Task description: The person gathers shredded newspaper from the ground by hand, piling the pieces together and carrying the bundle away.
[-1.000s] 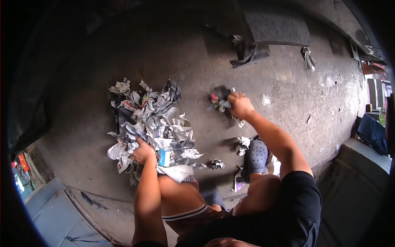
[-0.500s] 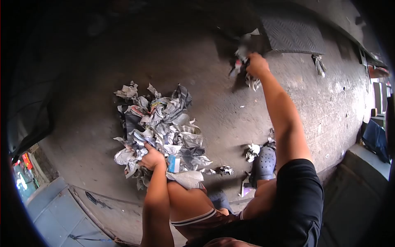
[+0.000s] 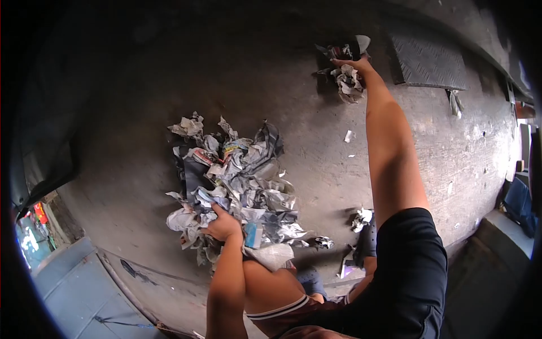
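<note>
A large heap of crumpled newspaper [image 3: 254, 186] sits on the floor before me, close to my knee. My left hand [image 3: 224, 227] lies at its near left side, thumb up and fingers closed on some of the paper; the fingertips are hidden in the heap. My right arm is stretched far forward. Near the dark mat, my right hand [image 3: 357, 64] grips a bunch of crumpled newspaper [image 3: 348, 85], some sticking out above and some hanging below.
A dark ridged mat [image 3: 427, 59] lies at the back right, a paper scrap [image 3: 455, 104] at its edge. Small paper wads [image 3: 362, 220] lie by my shoes. A blue-grey panel [image 3: 90, 282] stands at lower left, and a ledge [image 3: 508, 226] runs along the right.
My right hand has moved a little farther forward with its bunch of newspaper. A white scrap now shows on the floor below it. My left hand stays at the heap; the whole view has shifted slightly.
</note>
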The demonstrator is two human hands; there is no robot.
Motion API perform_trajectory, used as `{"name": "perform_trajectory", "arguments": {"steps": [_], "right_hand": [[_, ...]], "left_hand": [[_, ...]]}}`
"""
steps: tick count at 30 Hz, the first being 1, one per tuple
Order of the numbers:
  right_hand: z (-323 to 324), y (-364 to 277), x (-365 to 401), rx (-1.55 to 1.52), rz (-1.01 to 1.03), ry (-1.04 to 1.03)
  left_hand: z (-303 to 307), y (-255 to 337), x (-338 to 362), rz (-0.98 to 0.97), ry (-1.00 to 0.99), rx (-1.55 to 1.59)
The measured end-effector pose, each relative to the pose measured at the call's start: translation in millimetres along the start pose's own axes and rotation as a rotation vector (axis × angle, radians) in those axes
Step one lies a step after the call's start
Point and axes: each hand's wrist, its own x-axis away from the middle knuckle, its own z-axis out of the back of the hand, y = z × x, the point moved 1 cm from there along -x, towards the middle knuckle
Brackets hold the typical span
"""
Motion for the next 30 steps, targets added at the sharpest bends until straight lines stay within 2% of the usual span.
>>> {"name": "perform_trajectory", "arguments": {"steps": [1, 2, 3, 4, 5, 6, 9, 11, 12, 15, 16, 18, 19, 20, 21, 22, 24, 26, 27, 28, 29, 30], "right_hand": [[-12, 6, -4, 0.028, -0.059, 0.123], [-18, 11, -9, 0.085, -0.105, 0.141], [-16, -11, 7, 0.151, -0.150, 0.155], [-14, -19, 12, 0.221, -0.190, 0.171], [-17, -20, 16, 0.205, -0.120, 0.200], [-23, -20, 19, 0.317, -0.134, 0.231], [-33, -49, 69, 0.374, -0.100, 0.341], [-34, -57, 86, 0.354, -0.066, 0.314], [-39, -53, 90, 0.374, -0.015, 0.283], [-64, -29, 110, 0.300, 0.237, -0.046], [-71, -57, 154, 0.204, 0.331, -0.147], [-93, -114, 250, -0.132, 0.294, -0.463], [-110, -135, 299, -0.262, 0.266, -0.558], [-127, -147, 340, -0.264, 0.356, -0.629], [-138, -171, 384, -0.087, 0.518, -0.602], [-161, -180, 422, -0.278, 0.439, -0.691], [-227, -164, 464, -0.136, 0.613, -0.538], [-265, -144, 473, -0.189, 0.426, -0.427], [-266, -152, 474, -0.160, 0.389, -0.366], [-271, -152, 476, -0.068, 0.370, -0.352], [-274, -147, 475, -0.024, 0.441, -0.339], [-280, -141, 470, 0.021, 0.518, -0.321]], "left_hand": [[-4, -2, -1, -0.079, 0.060, 0.038], [-6, -6, -2, -0.099, 0.081, 0.048], [-8, -7, -1, -0.119, 0.103, 0.058], [-6, -7, -2, -0.073, 0.072, 0.019], [-5, -5, -2, -0.028, 0.039, -0.013], [-5, -2, -2, 0.014, 0.007, -0.036], [-4, -1, 0, -0.041, 0.061, -0.006], [2, 3, 5, -0.012, 0.020, -0.040], [6, 8, 6, 0.030, -0.019, -0.076], [-11, -6, -4, 0.024, 0.053, -0.126], [3, 6, -1, 0.083, -0.075, -0.201], [2, 3, -1, 0.031, -0.001, -0.171], [3, 4, -1, 0.018, 0.025, -0.132], [6, 4, 0, 0.019, 0.037, -0.066], [7, 5, 1, 0.014, 0.049, -0.009], [9, 2, 1, 0.007, 0.053, 0.062], [0, -16, -9, -0.023, -0.003, 0.190], [-20, -39, -24, -0.048, -0.106, 0.463], [-41, -51, -34, -0.057, -0.194, 0.689], [-78, -75, -56, -0.023, -0.385, 1.157], [-106, -102, -74, 0.062, -0.616, 1.520], [-116, -120, -90, 0.109, -0.811, 1.639]]}}
